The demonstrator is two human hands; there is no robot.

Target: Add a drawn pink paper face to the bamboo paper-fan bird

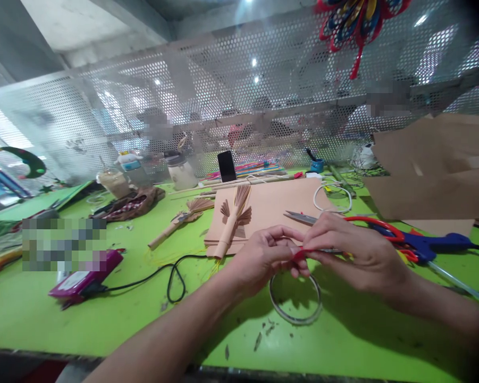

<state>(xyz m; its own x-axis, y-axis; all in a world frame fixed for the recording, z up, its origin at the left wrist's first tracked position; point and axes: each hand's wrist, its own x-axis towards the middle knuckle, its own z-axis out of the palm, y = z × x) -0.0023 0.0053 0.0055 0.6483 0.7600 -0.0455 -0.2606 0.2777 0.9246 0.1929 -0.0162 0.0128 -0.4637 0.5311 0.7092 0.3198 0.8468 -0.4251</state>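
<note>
My left hand point(265, 254) and my right hand point(353, 252) meet above the front of the green table. Both are closed, pinching a small red piece point(299, 254) between their fingertips. Whether it is paper or cloth I cannot make out. A thin metal shaft point(330, 250) shows along the right fingers; its kind is hidden. Just below the left fingers is a thin round hoop point(295, 321), its top edge covered by the hand. Behind the right hand lie red-handled scissors point(301, 217), blades pointing left and partly hidden.
Folded-paper figures point(228, 234) lie on brown paper sheets point(279, 197). At right are a blue glue gun point(438, 243) and large brown paper point(430, 197). A purple corded device point(85, 276) sits left. A phone point(226, 166) and a white hoop point(349, 199) are farther back.
</note>
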